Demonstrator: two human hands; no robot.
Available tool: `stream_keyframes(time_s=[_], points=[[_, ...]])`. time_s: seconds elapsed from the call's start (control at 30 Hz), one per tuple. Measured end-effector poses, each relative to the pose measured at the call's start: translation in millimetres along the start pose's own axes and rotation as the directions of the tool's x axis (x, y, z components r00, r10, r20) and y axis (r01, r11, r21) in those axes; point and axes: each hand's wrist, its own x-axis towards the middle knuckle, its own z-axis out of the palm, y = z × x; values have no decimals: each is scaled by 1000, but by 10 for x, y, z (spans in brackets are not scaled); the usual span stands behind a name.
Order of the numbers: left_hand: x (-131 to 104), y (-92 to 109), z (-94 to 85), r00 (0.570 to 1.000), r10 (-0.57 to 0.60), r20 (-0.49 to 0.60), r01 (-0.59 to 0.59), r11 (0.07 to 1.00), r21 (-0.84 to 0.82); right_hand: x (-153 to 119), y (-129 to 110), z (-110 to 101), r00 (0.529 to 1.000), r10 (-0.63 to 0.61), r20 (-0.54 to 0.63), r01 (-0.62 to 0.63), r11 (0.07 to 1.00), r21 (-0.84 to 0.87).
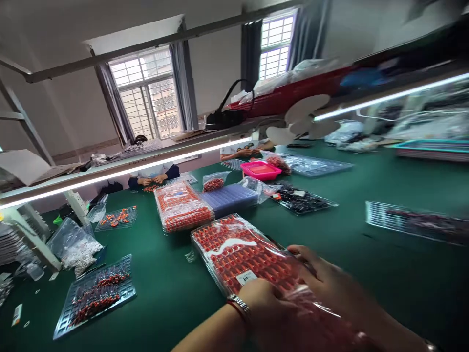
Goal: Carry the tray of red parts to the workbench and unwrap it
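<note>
A stack of clear trays with red-orange parts (234, 244), wrapped in clear plastic, lies tilted over the green table in front of me. My left hand (264, 305), with a bracelet at the wrist, is closed on its near left side, by a white label (246, 277). On the right side, my right hand (326, 278) grips the same wrapped stack. Loose plastic film bunches between the hands, and its near end is blurred.
Another wrapped orange stack (183, 205) and purple trays (230, 198) lie beyond. Around them are a pink basket (261, 170), a tray of black parts (304, 199) and, at left, a tray of red-and-dark parts (97, 293). Other people's hands work at the far edge.
</note>
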Motion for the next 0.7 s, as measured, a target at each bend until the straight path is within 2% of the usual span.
stream_keyframes(time_s=[0.13, 0.27, 0.47, 0.7], points=[[81, -13, -37, 997, 72, -29, -72, 997, 7, -468, -42, -105, 999, 48, -4, -48, 999, -3], [84, -25, -37, 993, 103, -54, -104, 994, -24, -739, -159, -73, 999, 18, 46, -17, 999, -28], [56, -32, 9, 991, 99, -91, -108, 989, -96, -847, -244, -39, 988, -24, 150, 42, 993, -113], [20, -1, 29, 987, 102, -123, -120, 982, -144, -858, -238, 22, 987, -28, 156, 65, 970, -236]])
